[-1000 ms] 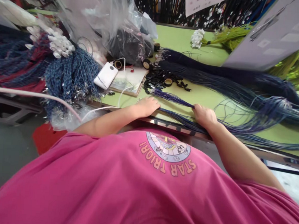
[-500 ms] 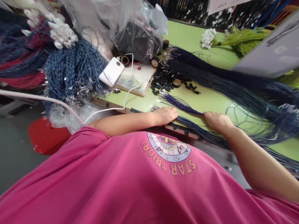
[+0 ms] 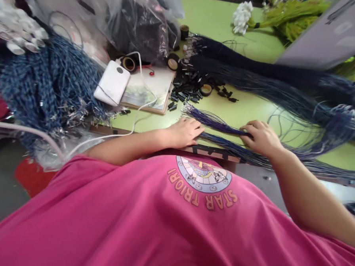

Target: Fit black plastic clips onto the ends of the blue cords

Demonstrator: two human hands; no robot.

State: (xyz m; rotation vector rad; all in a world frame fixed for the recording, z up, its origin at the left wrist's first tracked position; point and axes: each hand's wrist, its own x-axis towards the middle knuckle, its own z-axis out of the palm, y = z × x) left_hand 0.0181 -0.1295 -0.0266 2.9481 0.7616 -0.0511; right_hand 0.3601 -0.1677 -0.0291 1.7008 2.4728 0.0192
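Observation:
My left hand (image 3: pixel 185 132) lies flat near the front edge of the green table (image 3: pixel 247 111), fingers stretched out beside the metal-tipped ends of a thin bundle of dark blue cords (image 3: pixel 213 123). My right hand (image 3: pixel 262 136) rests on the same bundle further right, its fingers curled over the cords and pressing them to the table. The cords run on to the right into a large loose mass of dark blue cords (image 3: pixel 315 112).
A pile of small black clips (image 3: pixel 187 92) and tape rolls (image 3: pixel 206 89) lies behind the hands. A white power bank (image 3: pixel 112 82) with its cable sits on a notebook (image 3: pixel 148 92). Heaps of blue cords (image 3: pixel 46 82) and plastic bags (image 3: pixel 135 23) fill the left; green cords (image 3: pixel 293 16) lie at the back.
The view has tipped down and shifted slightly. My right hand has slid a little to the right along the cord bundle; my left hand stays by the cord ends.

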